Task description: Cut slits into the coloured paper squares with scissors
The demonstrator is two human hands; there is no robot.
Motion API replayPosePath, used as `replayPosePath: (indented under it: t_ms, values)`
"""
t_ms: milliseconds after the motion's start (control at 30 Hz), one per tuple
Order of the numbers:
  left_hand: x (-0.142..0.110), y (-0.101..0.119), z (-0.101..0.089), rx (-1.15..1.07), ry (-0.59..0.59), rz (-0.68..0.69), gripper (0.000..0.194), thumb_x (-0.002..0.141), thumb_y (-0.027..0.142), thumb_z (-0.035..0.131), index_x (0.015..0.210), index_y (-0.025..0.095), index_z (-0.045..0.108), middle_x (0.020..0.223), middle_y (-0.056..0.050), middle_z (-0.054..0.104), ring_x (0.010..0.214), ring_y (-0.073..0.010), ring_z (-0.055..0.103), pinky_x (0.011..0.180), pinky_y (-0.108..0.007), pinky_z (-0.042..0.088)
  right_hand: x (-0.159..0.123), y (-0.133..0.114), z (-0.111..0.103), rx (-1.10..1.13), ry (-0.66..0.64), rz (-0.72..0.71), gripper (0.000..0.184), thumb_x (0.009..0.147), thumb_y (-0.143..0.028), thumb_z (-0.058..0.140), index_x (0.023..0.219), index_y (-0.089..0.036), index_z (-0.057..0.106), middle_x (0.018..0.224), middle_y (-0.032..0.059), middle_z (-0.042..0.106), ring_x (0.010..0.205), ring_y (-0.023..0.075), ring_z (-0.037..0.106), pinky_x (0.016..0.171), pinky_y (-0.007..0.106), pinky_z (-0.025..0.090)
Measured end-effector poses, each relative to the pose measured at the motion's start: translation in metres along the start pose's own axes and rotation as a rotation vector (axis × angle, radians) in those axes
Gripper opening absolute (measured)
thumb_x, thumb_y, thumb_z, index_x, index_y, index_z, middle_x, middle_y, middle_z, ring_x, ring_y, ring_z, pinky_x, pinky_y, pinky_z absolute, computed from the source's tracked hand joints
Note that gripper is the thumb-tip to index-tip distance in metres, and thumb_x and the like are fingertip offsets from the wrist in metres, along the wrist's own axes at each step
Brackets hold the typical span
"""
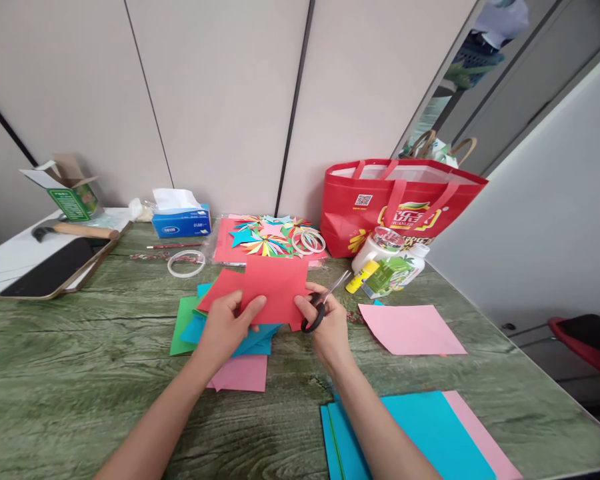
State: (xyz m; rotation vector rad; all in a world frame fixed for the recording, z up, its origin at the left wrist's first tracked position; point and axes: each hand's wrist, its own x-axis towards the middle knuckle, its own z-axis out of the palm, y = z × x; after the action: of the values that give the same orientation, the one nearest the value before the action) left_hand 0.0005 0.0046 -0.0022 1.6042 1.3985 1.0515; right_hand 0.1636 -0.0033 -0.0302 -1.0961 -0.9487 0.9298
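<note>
A square sheet of red paper [275, 290] is held up over the table between both hands. My left hand [230, 321] pinches its lower left corner, thumb in front. My right hand [331, 327] grips the right edge with the thumb and also carries black-handled scissors [320, 312], whose blades point up and right, away from the sheet. Beneath and left of the red paper lies a fanned pile of coloured paper, with a green sheet [183, 327], a blue sheet [195, 328] and a pink sheet [247, 375] showing.
Larger blue sheets [420, 427] lie under my right forearm, and a pink sheet [413, 330] is at right. Behind stand a yellow glue stick [363, 277], a red bag [347, 217], paper stars [273, 233], tape rolls [186, 264] and a tissue box [183, 221]. A hammer-like tool [80, 230] rests left.
</note>
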Motion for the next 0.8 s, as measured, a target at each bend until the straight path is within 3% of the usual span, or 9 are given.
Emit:
replayPosePath:
  t_ms: [100, 167, 233, 333, 467, 533, 667, 733, 800]
  values:
    - [0.003, -0.010, 0.002, 0.203, 0.112, 0.174, 0.043, 0.071, 0.047, 0.051, 0.102, 0.017, 0.053, 0.090, -0.007, 0.065, 0.078, -0.0203, 0.061, 0.066, -0.032, 0.047, 0.009, 0.003, -0.014, -0.257, 0.221, -0.115, 0.031, 0.071, -0.034, 0.055, 0.096, -0.016, 0.054, 0.060, -0.0031, 0.052, 0.050, 0.0102, 0.047, 0.046, 0.021, 0.037]
    - [0.006, -0.022, 0.003, 0.431, 0.182, 0.307, 0.060, 0.069, 0.047, 0.054, 0.120, 0.017, 0.041, 0.118, -0.012, 0.053, 0.110, -0.0261, 0.045, 0.088, -0.041, 0.037, 0.017, 0.004, -0.028, -0.418, 0.266, -0.119, 0.034, 0.073, -0.034, 0.050, 0.101, -0.015, 0.053, 0.059, -0.0025, 0.052, 0.049, 0.0117, 0.046, 0.045, 0.022, 0.036]
    - [0.009, -0.034, 0.005, 0.597, 0.150, 0.354, 0.075, 0.067, 0.045, 0.057, 0.127, 0.011, 0.029, 0.129, -0.019, 0.039, 0.122, -0.0300, 0.030, 0.095, -0.046, 0.028, 0.024, 0.006, -0.040, -0.474, 0.274, -0.105, 0.031, 0.068, -0.031, 0.054, 0.094, -0.015, 0.058, 0.057, -0.0019, 0.053, 0.050, 0.0138, 0.047, 0.047, 0.024, 0.036]
    - [0.010, -0.046, 0.008, 0.779, 0.074, 0.311, 0.069, 0.069, 0.043, 0.055, 0.124, 0.007, 0.034, 0.124, -0.023, 0.044, 0.120, -0.0341, 0.032, 0.095, -0.049, 0.025, 0.029, 0.011, -0.050, -0.545, 0.302, -0.067, 0.021, 0.060, -0.022, 0.060, 0.080, -0.017, 0.064, 0.051, -0.0009, 0.052, 0.055, 0.0191, 0.050, 0.053, 0.028, 0.036]
    - [0.009, -0.043, 0.009, 0.829, 0.083, 0.259, 0.056, 0.075, 0.041, 0.048, 0.117, 0.004, 0.044, 0.110, -0.022, 0.056, 0.106, -0.0328, 0.048, 0.086, -0.043, 0.036, 0.027, 0.013, -0.044, -0.499, 0.300, -0.079, 0.033, 0.062, -0.021, 0.060, 0.095, -0.019, 0.059, 0.080, 0.0077, 0.062, 0.083, 0.0257, 0.055, 0.069, 0.034, 0.039]
    - [0.008, -0.038, 0.007, 0.798, 0.128, 0.247, 0.048, 0.076, 0.039, 0.047, 0.110, 0.005, 0.049, 0.097, -0.020, 0.062, 0.093, -0.0311, 0.057, 0.074, -0.039, 0.043, 0.024, 0.011, -0.035, -0.416, 0.226, -0.090, 0.036, 0.065, -0.027, 0.060, 0.101, -0.019, 0.054, 0.088, 0.0079, 0.062, 0.086, 0.0245, 0.056, 0.072, 0.035, 0.041]
    - [0.007, -0.030, 0.003, 0.750, 0.223, 0.244, 0.029, 0.081, 0.033, 0.040, 0.082, 0.012, 0.061, 0.065, -0.011, 0.066, 0.060, -0.0249, 0.061, 0.054, -0.032, 0.041, 0.015, 0.007, -0.015, -0.197, -0.032, -0.031, 0.033, 0.069, -0.037, 0.059, 0.096, -0.019, 0.053, 0.070, 0.0032, 0.065, 0.063, 0.0202, 0.064, 0.061, 0.034, 0.049]
    - [0.005, -0.027, 0.002, 0.740, 0.296, 0.246, 0.031, 0.084, 0.029, 0.035, 0.076, 0.014, 0.061, 0.064, -0.010, 0.065, 0.057, -0.0221, 0.060, 0.052, -0.030, 0.039, 0.010, 0.006, -0.007, -0.108, -0.130, 0.003, 0.032, 0.067, -0.037, 0.061, 0.092, -0.019, 0.054, 0.069, 0.0032, 0.066, 0.063, 0.0205, 0.065, 0.061, 0.035, 0.051]
    - [0.001, -0.022, 0.001, 0.677, 0.434, 0.277, 0.032, 0.086, 0.027, 0.030, 0.083, 0.015, 0.060, 0.073, -0.009, 0.067, 0.065, -0.0200, 0.061, 0.057, -0.028, 0.040, 0.005, 0.004, -0.001, -0.011, -0.205, 0.039, 0.033, 0.068, -0.038, 0.061, 0.094, -0.019, 0.055, 0.073, 0.0043, 0.067, 0.066, 0.0212, 0.065, 0.061, 0.036, 0.052]
